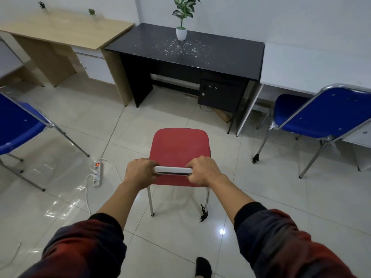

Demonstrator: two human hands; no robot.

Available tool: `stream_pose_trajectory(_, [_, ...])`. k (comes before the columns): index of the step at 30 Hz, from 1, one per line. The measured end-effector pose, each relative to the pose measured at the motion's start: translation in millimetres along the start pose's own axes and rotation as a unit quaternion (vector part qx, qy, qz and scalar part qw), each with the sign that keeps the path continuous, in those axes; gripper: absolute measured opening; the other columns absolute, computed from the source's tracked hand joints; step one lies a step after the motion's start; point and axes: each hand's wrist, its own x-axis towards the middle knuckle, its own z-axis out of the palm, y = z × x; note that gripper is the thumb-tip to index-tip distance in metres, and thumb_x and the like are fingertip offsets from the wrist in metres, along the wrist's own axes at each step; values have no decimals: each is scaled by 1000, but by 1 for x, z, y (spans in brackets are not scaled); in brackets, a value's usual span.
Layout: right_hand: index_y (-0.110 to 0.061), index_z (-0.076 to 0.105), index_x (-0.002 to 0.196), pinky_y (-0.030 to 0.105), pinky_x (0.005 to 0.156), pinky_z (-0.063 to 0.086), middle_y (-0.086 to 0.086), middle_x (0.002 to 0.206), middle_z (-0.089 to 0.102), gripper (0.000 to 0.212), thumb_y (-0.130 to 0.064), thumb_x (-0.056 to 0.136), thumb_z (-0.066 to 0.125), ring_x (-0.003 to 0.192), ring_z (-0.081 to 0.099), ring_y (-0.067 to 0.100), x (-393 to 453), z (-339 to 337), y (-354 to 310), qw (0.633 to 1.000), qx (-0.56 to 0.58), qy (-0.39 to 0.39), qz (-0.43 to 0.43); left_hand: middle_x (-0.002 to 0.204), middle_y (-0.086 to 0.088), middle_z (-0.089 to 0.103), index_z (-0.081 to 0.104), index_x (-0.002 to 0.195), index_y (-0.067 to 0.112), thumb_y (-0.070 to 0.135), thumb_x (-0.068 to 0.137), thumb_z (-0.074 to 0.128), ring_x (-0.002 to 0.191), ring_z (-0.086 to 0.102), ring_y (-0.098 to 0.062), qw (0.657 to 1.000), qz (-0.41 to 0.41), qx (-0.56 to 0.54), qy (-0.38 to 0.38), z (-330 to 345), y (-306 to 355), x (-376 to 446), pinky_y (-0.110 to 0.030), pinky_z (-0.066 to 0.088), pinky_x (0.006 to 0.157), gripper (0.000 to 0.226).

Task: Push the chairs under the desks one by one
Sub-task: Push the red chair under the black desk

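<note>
A red chair [179, 146] with metal legs stands on the tiled floor, a short way in front of the black desk [220, 55]. My left hand [139, 171] and my right hand [203, 170] both grip the top of its backrest, one at each end. A blue chair [321, 115] stands at the right, its seat partly under the white desk [313, 67]. Another blue chair [14, 127] stands at the left, out in the open, away from the wooden desk [66, 29].
A white power strip [96, 173] with a lit red switch and its cables lies on the floor left of the red chair. A potted plant [181, 27] stands on the black desk, and a drawer cabinet [220, 95] sits under its right side.
</note>
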Motion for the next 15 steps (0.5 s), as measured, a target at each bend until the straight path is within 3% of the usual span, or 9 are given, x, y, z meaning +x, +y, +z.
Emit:
stream_pose_trajectory(7, [-25,73,108,33,70,47,4,88,72,31,-25,80,58,79,65,29,22,10,-14,998,8,51,-39,85,15,71,74,103,37,54,79,71,75,64,-9,998,-7,16,-63,-17,-31,22,-27,56,68,30])
stream_pose_trajectory(11, [-21,72,109,27,65,36,4,89,70,27,-22,85,59,68,48,22,37,7,-29,997,22,48,-55,89,17,71,72,106,42,56,81,70,78,64,-8,996,-17,23,-82,-24,-50,36,-25,54,69,29])
stream_pose_trajectory(15, [-21,74,107,26,65,37,5,88,70,27,-22,83,60,69,48,23,56,-1,-29,998,26,42,-48,88,17,72,73,105,40,55,80,71,76,64,-7,997,-17,21,-75,-26,-57,54,-26,55,69,30])
